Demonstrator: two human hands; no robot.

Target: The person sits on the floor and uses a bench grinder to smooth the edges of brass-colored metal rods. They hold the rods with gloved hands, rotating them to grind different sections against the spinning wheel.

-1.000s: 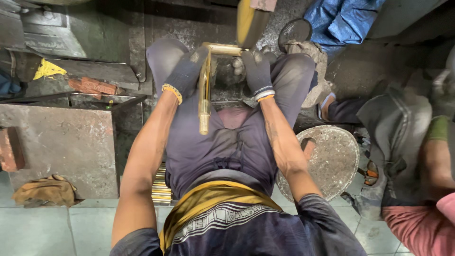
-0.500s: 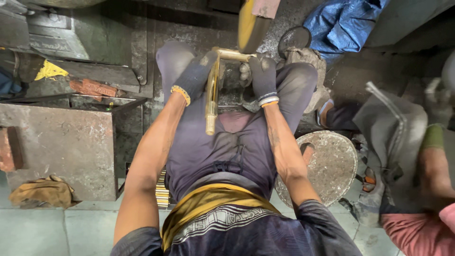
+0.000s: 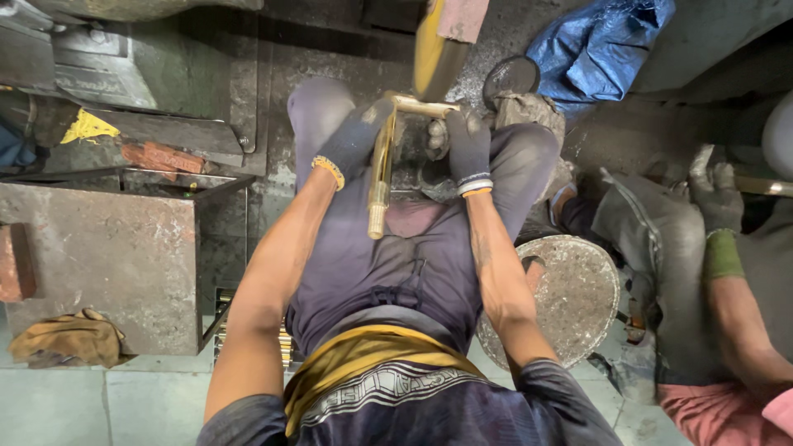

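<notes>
Since the earlier frames, little has been shifted: the brass fitting (image 3: 382,157) has been kept at the same place between the knees, raised only slightly toward the spinning wheel (image 3: 435,45) above it. An L-shaped brass piece is seen, with a long tube hanging down toward the lap and a short arm running to the right at the top. The left hand (image 3: 353,139), in a dark glove with a yellow cuff, is clenched around the upper part of the long tube. The right hand (image 3: 467,144), in a dark glove with a white and orange cuff, is closed on the end of the short arm, just below the yellowish wheel; whether the brass touches the wheel cannot be told.

Left of the legs, a grey metal block (image 3: 99,264) is set, with a tan rag (image 3: 70,339) lying at its near corner. A round, speckled metal disc (image 3: 570,297) lies on the floor beside the right forearm. Blue cloth (image 3: 599,49) is bunched at the top right. At the right edge, another person's gloved hand (image 3: 714,194) is seen near a metal rod.
</notes>
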